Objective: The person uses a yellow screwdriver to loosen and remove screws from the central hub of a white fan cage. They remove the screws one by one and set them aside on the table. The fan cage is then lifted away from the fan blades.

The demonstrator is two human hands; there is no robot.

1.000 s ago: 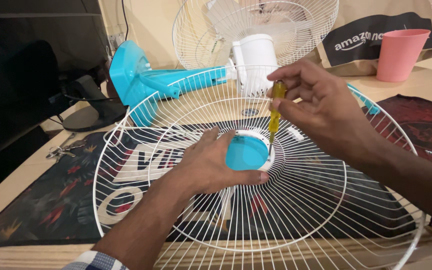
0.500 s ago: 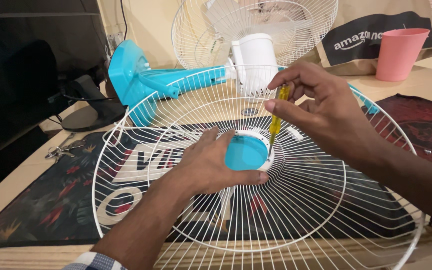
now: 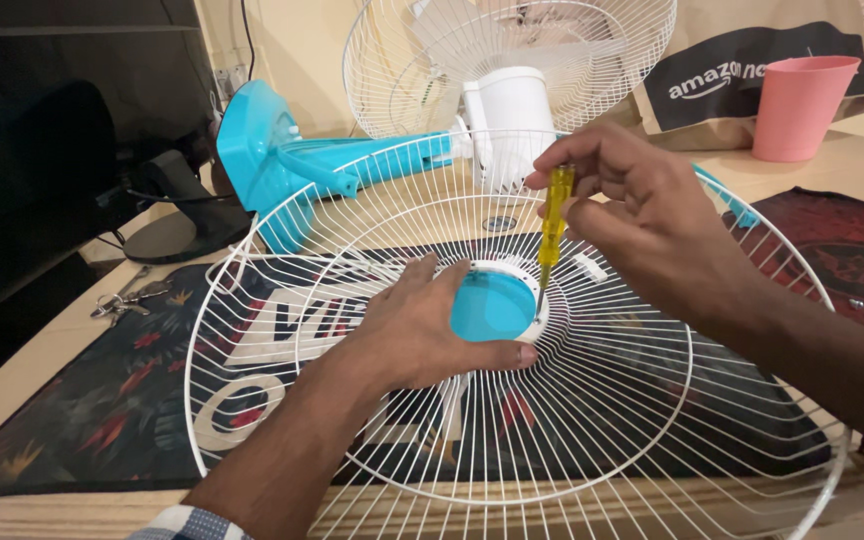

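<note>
The white wire fan guard (image 3: pixel 592 420) lies flat on the worktop (image 3: pixel 52 350), dished side up, on top of a dark patterned mat (image 3: pixel 102 400). The left hand (image 3: pixel 422 335) is spread over the guard's middle, fingers pressing beside the round blue cap (image 3: pixel 490 306) in the white hub ring (image 3: pixel 524 275). The right hand (image 3: pixel 642 215) is closed around a small yellow screwdriver (image 3: pixel 552 225), pinched between thumb and fingertips up near the top of the handle.

The screwdriver stands close to upright, its long axis running top to bottom with the handle tipped just a touch to the right and away. The tip points down at the right edge of the hub ring, just beside the blue cap. The screw head itself is too small to make out.

Doing this bit well probably comes down to keeping the driver in line with the screw rather than leaning, pushing down while twisting so the tip doesn't skip out, and keeping that left hand planted so the springy guard can't spin or rock.

Behind all that, the rest of the fan (image 3: pixel 502 110) lies with its blue stand (image 3: pixel 292 160), plus a pink cup (image 3: pixel 802 105), a brown paper bag (image 3: pixel 752 70) and keys (image 3: pixel 127 298) off to the left.
</note>
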